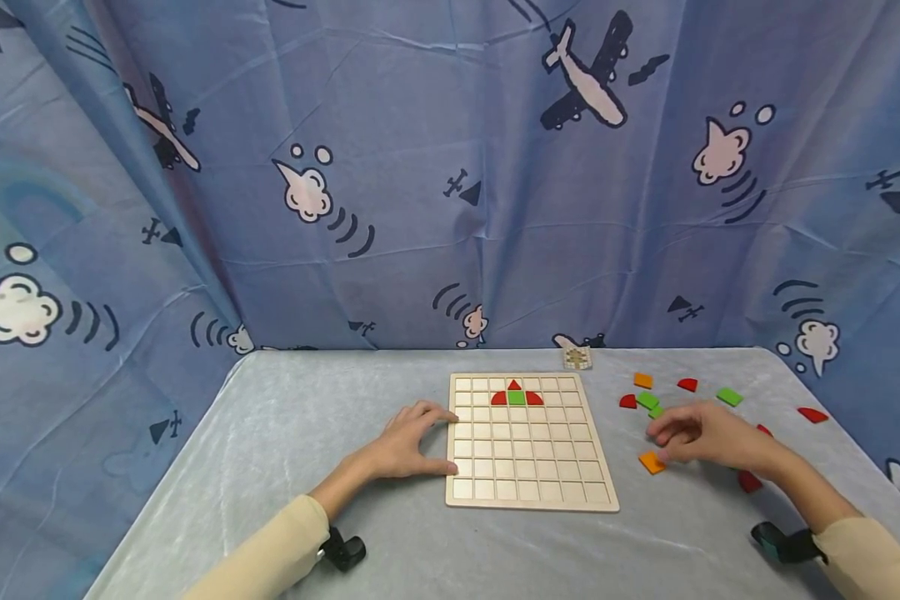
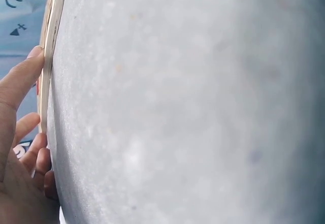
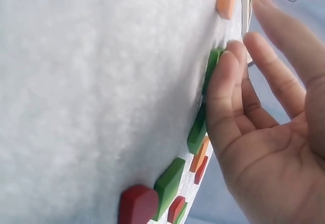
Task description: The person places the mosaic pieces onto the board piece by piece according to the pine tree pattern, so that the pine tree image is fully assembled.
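A wooden grid board [image 1: 525, 450] lies flat on the table, with a green square tile [image 1: 517, 397] near its top. A red triangle [image 1: 513, 385] sits above that tile, and a red rounded tile flanks it on each side. My left hand [image 1: 401, 442] rests at the board's left edge, thumb and index fingertip touching it. Over the loose tiles to the right is my right hand [image 1: 712, 435], its fingers loosely bent around nothing I can see. Its thumb is nearest an orange square tile [image 1: 651, 462]. Green tiles [image 3: 198, 127] lie beyond its fingers in the right wrist view.
Around the right hand are scattered several red, green and orange tiles, including a green one [image 1: 730, 396] and a red one [image 1: 813, 414]. A small patterned card [image 1: 577, 357] lies behind the board. A blue curtain [image 1: 390, 208] hangs at the table's back edge.
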Available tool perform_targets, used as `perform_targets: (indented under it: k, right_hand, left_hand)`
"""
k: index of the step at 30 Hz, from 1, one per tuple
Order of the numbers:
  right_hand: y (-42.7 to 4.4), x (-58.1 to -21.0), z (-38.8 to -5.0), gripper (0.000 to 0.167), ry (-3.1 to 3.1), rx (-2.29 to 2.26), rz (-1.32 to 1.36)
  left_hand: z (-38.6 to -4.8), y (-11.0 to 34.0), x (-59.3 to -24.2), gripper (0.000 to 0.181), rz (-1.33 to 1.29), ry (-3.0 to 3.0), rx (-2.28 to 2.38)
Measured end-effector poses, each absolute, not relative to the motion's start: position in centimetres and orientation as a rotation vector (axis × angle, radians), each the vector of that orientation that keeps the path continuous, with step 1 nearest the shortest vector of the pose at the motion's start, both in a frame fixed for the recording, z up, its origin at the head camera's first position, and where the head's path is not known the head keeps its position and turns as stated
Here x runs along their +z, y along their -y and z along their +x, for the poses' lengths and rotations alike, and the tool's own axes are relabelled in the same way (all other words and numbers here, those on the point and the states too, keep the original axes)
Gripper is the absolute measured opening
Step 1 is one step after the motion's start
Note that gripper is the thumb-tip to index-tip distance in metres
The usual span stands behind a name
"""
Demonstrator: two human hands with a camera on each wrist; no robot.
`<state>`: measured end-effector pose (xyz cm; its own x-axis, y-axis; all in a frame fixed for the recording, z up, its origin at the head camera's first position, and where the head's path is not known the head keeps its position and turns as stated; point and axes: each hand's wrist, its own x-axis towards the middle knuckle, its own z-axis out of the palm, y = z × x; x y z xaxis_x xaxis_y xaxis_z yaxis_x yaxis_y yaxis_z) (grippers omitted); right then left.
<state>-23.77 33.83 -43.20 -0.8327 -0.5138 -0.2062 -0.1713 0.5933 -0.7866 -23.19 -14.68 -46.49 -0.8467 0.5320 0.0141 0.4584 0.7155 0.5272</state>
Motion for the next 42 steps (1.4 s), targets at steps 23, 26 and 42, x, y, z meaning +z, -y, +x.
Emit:
perform_targets:
  k: [23,26,42]
  right_hand:
    - [-32.7,-43.8,-23.0,0.028,-2.514,-0.97,-0.596]
    - [-32.8,-43.7,-23.0,0.026,-2.493,-0.984,-0.622]
    - [-33.4,-42.8,-22.9,0.021,-2.398,-1.118,-0.649]
  left_hand:
    - [-23.2,14.6,-46.5,0.075,0.792,-2.774,0.813]
    - [-23.2,14.6,-46.5,0.075,0.793,-2.776,0.814]
    - [-23.2,14.6,-46.3,0.073,0.814,-2.781,0.81]
